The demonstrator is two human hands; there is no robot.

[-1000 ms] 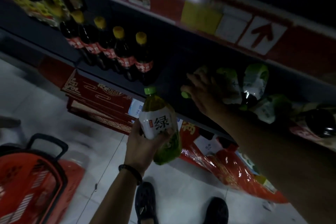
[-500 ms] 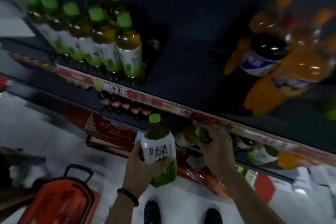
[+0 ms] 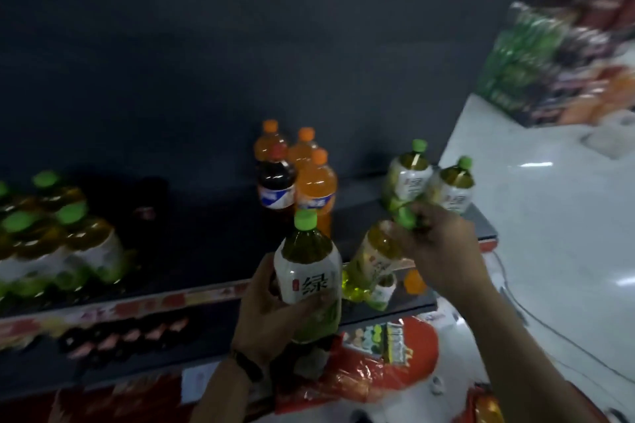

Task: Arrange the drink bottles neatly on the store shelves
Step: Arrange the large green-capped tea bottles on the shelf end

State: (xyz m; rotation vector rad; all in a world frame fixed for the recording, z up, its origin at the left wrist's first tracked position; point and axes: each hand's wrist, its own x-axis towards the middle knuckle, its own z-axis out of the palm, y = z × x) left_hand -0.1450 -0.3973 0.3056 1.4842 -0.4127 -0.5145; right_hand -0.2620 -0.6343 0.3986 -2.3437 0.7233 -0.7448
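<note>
Bare shelf [image 3: 213, 244] room beside left hand's [image 3: 271, 316] upright tea bottle [image 3: 307, 271].

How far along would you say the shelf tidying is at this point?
Partly done. A block of green-capped tea bottles stands grouped at the shelf's left, and two more stand upright at its right end. In hand: the left hand holds one green tea bottle upright, and the right hand grips another by its cap, tilted. Both need placing; the orange sodas and cola sit mixed together.
</note>
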